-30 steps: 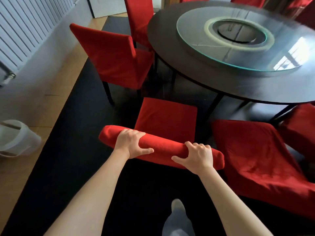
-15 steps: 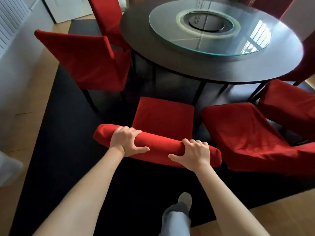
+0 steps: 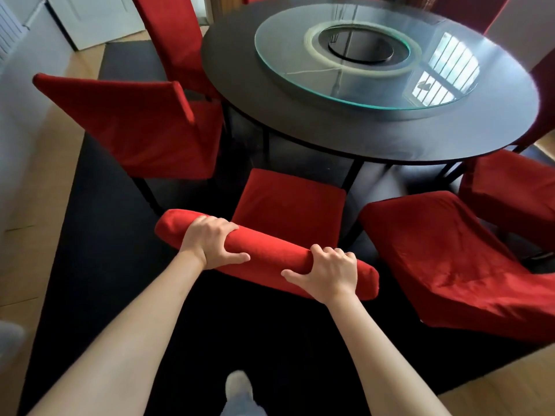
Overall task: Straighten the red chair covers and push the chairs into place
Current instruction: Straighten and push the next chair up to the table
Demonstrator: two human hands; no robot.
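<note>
A dining room, probably in a home: a round dark table point(image 3: 375, 139) carrying a glass lazy Susan point(image 3: 360, 55) fills 1 o'clock, ringed by red-covered chairs point(image 3: 135, 127). A black rug point(image 3: 90, 250) lies over wood flooring point(image 3: 39, 181), and a white door point(image 3: 99, 16) stands at 11 o'clock.

Round dark table point(image 3: 375, 139) fills upper right, on thin black legs. Glass turntable point(image 3: 450, 94) sits on top of it, pale ring around a dark centre hole; bright barred window reflection on the glass at right. Black rug point(image 3: 99, 235) under the table, running to the lower frame edge. Light wood floor point(image 3: 39, 181) shows left of the rug and at bottom right. Pale grey wall point(image 3: 18, 94) on the left, ribbed white radiator point(image 3: 9, 31) at top left. White door point(image 3: 99, 16) at the back. Soft daylight, no hard shadows.
</note>
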